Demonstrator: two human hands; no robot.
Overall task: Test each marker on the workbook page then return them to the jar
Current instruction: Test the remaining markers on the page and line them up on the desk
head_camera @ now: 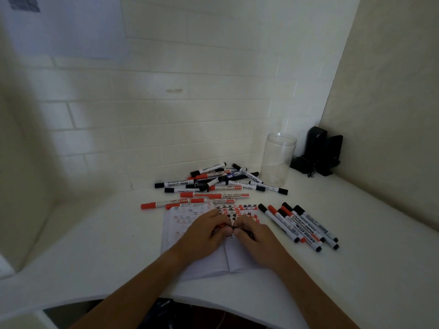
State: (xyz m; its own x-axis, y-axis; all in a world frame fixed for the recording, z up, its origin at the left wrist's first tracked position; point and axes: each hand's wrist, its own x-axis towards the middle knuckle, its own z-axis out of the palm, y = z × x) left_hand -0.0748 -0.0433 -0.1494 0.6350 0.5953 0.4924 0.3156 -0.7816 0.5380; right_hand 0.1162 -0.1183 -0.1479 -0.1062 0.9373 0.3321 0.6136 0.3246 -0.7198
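An open workbook (175, 224) lies on the white desk, with red and black marks along the top of its right page. Over its middle my left hand (204, 231) and my right hand (254, 236) meet, both closed around one marker (222, 227) that shows red and black between the fingers; whether its cap is on is hidden. A heap of red and black markers (213, 186) lies behind the workbook. Another row of several markers (299, 225) lies to the right. The clear jar (276, 160) stands upright at the back right, with no markers in it.
A black device with cables (318, 153) sits in the back right corner next to the jar. Tiled wall runs behind the desk, side walls close in left and right. The desk's front edge (213, 302) curves near my forearms.
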